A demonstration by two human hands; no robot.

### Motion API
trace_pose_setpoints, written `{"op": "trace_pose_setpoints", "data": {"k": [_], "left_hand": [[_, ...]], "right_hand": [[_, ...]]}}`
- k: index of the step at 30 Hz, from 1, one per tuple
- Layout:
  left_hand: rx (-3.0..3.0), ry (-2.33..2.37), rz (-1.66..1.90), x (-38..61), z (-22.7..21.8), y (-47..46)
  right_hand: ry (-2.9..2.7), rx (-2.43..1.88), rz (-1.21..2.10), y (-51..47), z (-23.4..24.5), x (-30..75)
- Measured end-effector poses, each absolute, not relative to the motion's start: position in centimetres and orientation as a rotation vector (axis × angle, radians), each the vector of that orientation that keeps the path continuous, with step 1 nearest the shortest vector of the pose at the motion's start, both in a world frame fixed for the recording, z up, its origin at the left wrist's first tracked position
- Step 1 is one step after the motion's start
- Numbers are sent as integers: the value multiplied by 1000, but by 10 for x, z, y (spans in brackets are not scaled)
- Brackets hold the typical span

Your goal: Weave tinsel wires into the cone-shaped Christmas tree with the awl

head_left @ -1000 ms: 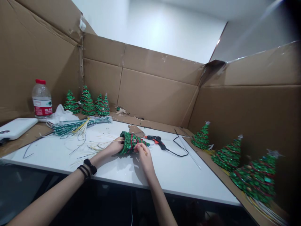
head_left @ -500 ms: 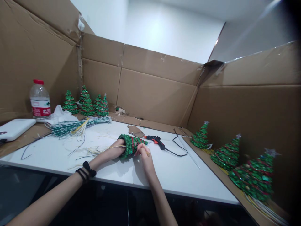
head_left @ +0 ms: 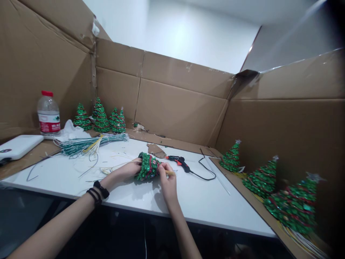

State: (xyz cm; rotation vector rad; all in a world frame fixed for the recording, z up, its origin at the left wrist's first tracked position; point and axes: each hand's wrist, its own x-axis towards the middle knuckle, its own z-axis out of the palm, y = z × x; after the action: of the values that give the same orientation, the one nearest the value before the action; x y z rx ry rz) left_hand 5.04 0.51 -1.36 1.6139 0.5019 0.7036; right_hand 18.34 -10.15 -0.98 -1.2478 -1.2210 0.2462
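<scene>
A small green tinsel Christmas tree (head_left: 148, 167) with red garland lies on its side above the white board, its tip toward the right. My left hand (head_left: 132, 168) reaches into its hollow base and supports it, the fingertips hidden inside. Thin pale wires run out of the base past that wrist. Closed around a tool with a light wooden handle (head_left: 170, 173), my right hand (head_left: 167, 177) works against the tree's right side. The tool's working end is hidden by the fingers and foliage.
A black and orange glue gun (head_left: 178, 161) lies just beyond my hands, its cord curling right. Green and white wires (head_left: 90, 144) lie bundled at left, near a water bottle (head_left: 49, 114) and white power bank (head_left: 20, 146). Finished trees (head_left: 260, 178) line the right edge; cardboard walls (head_left: 183, 88) enclose the board.
The tree has turned in my hands, its tip now less visible behind my right hand. The wooden handle now points right and shows more plainly.
</scene>
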Motion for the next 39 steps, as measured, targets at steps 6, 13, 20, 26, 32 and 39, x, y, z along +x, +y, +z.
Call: {"op": "trace_pose_setpoints", "data": {"k": [6,13,20,26,32,39], "left_hand": [[1586,525,760,54,-8,2],[1553,528,787,56,-5,-3],[1638,515,773,55,-6,-3],[1679,524,796,55,-5,-4],[1730,522,789,53,-3,-6],[1687,540,838,57,-1,-10]], "right_hand": [[-1443,-1232,161,-100,-13,198],[-1600,-1215,136,-103,-13,212],[-1565,-1283,115,-100,-11,208],[-1604,-1294,74,-99,-11,209],[-1610,-1291,60,-99,-11,208],[-1613,-1328,118,-102,-7,208]]}}
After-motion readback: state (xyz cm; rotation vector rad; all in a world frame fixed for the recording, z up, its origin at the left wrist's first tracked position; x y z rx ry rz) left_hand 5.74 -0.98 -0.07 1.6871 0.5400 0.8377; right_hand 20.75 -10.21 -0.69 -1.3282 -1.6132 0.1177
